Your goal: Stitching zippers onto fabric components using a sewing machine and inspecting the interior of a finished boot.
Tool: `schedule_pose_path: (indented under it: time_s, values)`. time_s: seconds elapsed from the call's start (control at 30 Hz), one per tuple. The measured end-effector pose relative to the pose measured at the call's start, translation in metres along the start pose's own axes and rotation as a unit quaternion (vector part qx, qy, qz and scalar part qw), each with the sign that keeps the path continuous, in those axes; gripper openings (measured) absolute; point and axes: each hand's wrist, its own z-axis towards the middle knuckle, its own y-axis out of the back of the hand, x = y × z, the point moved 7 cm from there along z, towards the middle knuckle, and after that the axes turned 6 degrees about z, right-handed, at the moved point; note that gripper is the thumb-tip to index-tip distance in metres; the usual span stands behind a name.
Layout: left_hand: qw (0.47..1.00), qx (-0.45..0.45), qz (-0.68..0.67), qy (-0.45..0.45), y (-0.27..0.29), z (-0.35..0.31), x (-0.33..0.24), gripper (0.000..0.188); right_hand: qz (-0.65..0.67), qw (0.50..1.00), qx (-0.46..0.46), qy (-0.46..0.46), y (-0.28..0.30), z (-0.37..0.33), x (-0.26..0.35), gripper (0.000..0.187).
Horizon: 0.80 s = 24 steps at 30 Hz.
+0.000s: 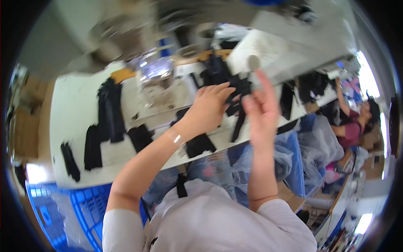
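Note:
At the middle of the white table, my left hand (212,105) is closed on a bunch of black cloth pieces (240,86), its fingertips partly hidden by the cloth. Just right of the bunch is my right hand (262,107), smeared by motion. Its index finger points up and the other fingers look bent; whether they grip the cloth I cannot tell. A black strip (238,126) hangs down between the hands. Behind them lies a larger dark pile (215,67). Under my left forearm, more black pieces (199,145) rest near the table's front edge.
Stacks of black cloth (111,110) lie on the white table (67,98) at left. A shiny machine part (156,69) stands behind my left arm. Blue crates (90,210) and a plastic-lined blue bin (296,161) stand below the front edge. Another person (352,126) sits at far right.

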Motion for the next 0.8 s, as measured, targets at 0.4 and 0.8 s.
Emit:
schedule_pose_path:
  time_s: [0.4,0.8]
  values:
    - [0.811,-0.198,-0.431,0.342,0.08,-0.13,-0.005,0.017,-0.158,0.965,0.205,-0.037,-0.061,-0.081,-0.011,0.015]
    - [0.853,-0.13,-0.361,0.353,0.089,-0.177,-0.011,0.02,-0.096,0.949,0.247,-0.171,-0.073,-0.12,-0.039,0.018]
